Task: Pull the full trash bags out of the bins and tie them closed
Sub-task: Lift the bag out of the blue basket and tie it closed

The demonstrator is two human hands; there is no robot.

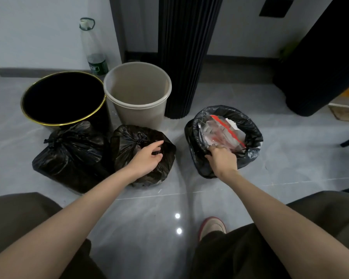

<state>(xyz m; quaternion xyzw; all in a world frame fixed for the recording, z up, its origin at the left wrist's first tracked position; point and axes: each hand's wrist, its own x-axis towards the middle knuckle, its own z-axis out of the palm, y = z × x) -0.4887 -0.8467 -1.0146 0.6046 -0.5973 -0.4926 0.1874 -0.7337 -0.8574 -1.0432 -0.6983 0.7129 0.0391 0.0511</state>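
Head view looks down on a glossy grey tiled floor, with a round beige plastic bin as the landmark. Just left of the beige bin, touching it, stands a round black bin with a gold rim; neither holds a bag. In front of the beige bin sits a knotted black plastic trash bag, and left of that one, in front of the black bin, lies a second knotted black trash bag. The left hand rests over the nearer knotted bag, fingers loosely spread, gripping nothing. Right of the beige bin and closer to the person stands a third bin lined with an open black bag, filled with white paper and clear plastic with a red stripe. The right hand pinches this liner's near rim. Behind the beige bin, a clear plastic bottle with a green label stands by the wall.
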